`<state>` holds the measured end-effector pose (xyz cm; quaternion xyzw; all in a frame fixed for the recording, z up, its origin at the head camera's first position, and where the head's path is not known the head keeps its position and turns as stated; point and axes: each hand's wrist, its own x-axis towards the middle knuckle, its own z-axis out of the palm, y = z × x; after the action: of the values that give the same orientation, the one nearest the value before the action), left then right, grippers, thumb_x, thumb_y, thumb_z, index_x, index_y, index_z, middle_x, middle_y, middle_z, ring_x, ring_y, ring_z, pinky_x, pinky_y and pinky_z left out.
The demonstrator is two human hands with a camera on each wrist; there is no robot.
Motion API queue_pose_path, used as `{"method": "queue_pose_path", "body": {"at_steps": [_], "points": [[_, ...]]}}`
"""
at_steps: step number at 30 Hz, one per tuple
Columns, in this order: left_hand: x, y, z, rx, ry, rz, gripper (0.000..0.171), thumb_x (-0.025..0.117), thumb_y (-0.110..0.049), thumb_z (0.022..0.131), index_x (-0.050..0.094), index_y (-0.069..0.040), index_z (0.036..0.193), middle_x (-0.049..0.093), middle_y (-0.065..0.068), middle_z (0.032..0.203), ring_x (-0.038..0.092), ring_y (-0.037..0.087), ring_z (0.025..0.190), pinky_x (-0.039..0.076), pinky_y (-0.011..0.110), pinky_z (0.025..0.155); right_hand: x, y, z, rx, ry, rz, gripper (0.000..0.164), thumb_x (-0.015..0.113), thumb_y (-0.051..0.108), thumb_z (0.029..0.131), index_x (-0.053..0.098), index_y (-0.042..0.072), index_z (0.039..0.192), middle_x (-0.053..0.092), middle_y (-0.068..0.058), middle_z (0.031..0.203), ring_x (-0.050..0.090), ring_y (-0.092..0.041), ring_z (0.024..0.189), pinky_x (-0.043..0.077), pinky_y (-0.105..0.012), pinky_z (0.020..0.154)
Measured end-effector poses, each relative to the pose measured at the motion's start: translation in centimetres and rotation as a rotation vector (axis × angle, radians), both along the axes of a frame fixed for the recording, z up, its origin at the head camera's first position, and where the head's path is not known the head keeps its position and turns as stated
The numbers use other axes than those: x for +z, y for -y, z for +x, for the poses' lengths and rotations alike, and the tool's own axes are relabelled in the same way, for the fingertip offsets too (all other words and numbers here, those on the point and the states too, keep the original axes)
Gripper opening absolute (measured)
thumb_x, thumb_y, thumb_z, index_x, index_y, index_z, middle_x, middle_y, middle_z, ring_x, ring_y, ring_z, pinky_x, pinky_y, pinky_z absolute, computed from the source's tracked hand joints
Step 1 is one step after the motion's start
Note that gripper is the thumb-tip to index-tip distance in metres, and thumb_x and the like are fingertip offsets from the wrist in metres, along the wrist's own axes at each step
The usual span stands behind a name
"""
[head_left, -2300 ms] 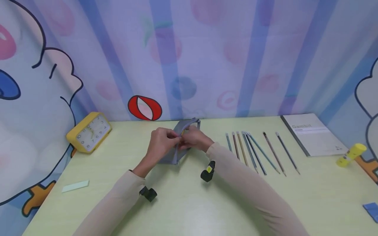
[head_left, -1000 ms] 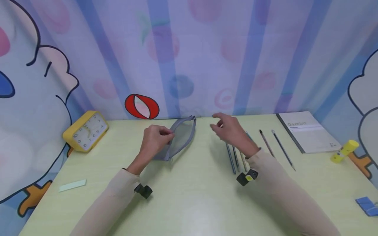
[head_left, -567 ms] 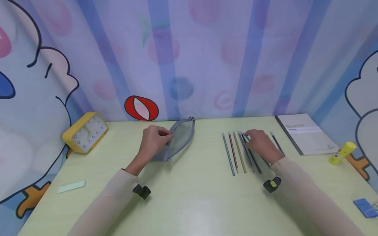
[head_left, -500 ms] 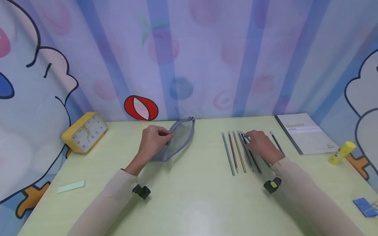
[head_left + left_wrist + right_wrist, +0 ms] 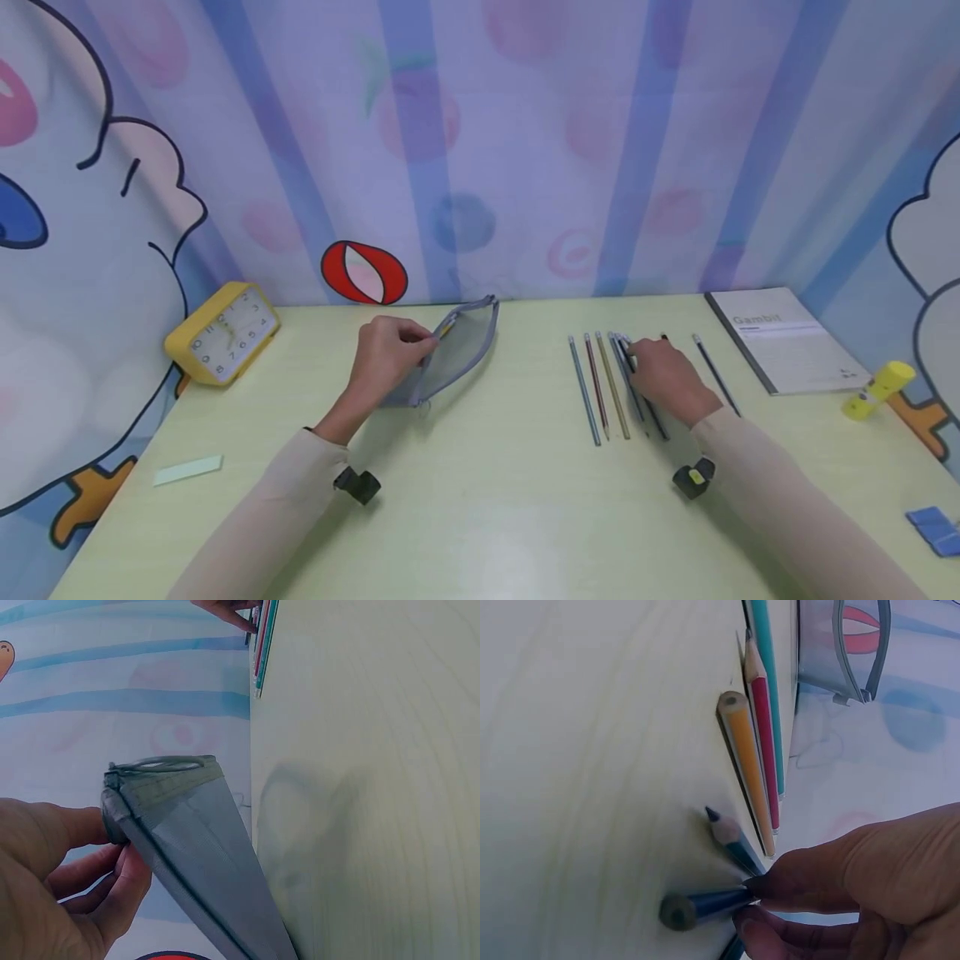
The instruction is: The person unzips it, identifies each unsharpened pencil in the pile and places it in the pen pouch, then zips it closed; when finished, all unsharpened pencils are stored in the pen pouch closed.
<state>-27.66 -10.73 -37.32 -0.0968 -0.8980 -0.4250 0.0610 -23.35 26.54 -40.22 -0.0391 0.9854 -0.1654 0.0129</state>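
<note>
My left hand point(image 5: 386, 354) pinches the near-left rim of a grey zip pouch point(image 5: 468, 350), whose mouth gapes toward the right. Something thin and yellow shows just inside that rim. In the left wrist view, thumb and fingers hold the pouch's corner point(image 5: 124, 806) by its zip end. Over the row of pencils, my right hand point(image 5: 663, 371) pinches a dark blue pencil point(image 5: 709, 906) near its far end. Left of it lie a light blue pencil point(image 5: 583, 390), a dark red pencil point(image 5: 597, 387) and a yellow pencil point(image 5: 613, 387). Fingers partly hide the other pencils there.
A yellow alarm clock point(image 5: 222, 333) stands at the back left, with a pale green strip point(image 5: 187, 470) nearer the front. On the right are a dark pencil point(image 5: 716, 375), a grey notebook point(image 5: 795, 342), a yellow tube point(image 5: 879, 390) and a blue item point(image 5: 935, 531). A curtain rises behind the table.
My right hand has left the pouch, moved right and come down on the pencils, where it now pinches one. My left hand has stayed on the pouch's rim.
</note>
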Motion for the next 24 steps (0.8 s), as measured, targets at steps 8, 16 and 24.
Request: {"method": "queue_pose_path", "body": {"at_steps": [8, 16, 24], "points": [[0.05, -0.25, 0.03, -0.005, 0.011, 0.005, 0.014, 0.073, -0.018, 0.089, 0.081, -0.007, 0.093, 0.078, 0.010, 0.085, 0.069, 0.015, 0.065, 0.054, 0.025, 0.062, 0.06, 0.08, -0.03, -0.045, -0.005, 0.037, 0.014, 0.048, -0.006, 0.086, 0.052, 0.001, 0.075, 0.043, -0.005, 0.061, 0.044, -0.017, 0.051, 0.035, -0.028, 0.047], [0.06, -0.25, 0.13, -0.008, 0.010, 0.005, 0.013, 0.074, -0.018, 0.089, 0.081, -0.008, 0.092, 0.078, 0.009, 0.084, 0.069, 0.014, 0.064, 0.054, 0.026, 0.062, -0.09, 0.12, -0.41, -0.080, 0.016, 0.040, 0.020, 0.043, -0.005, 0.089, 0.051, 0.002, 0.072, 0.045, -0.007, 0.060, 0.045, -0.018, 0.050, 0.035, -0.028, 0.045], [0.12, -0.11, 0.10, -0.008, 0.012, 0.003, 0.013, 0.075, -0.019, 0.089, 0.081, -0.007, 0.092, 0.077, 0.009, 0.083, 0.069, 0.014, 0.065, 0.054, 0.026, 0.061, -0.06, 0.14, -0.57, -0.068, -0.027, 0.073, 0.028, 0.042, -0.006, 0.088, 0.045, 0.006, 0.063, 0.040, -0.006, 0.056, 0.042, -0.019, 0.050, 0.033, -0.028, 0.045]]}}
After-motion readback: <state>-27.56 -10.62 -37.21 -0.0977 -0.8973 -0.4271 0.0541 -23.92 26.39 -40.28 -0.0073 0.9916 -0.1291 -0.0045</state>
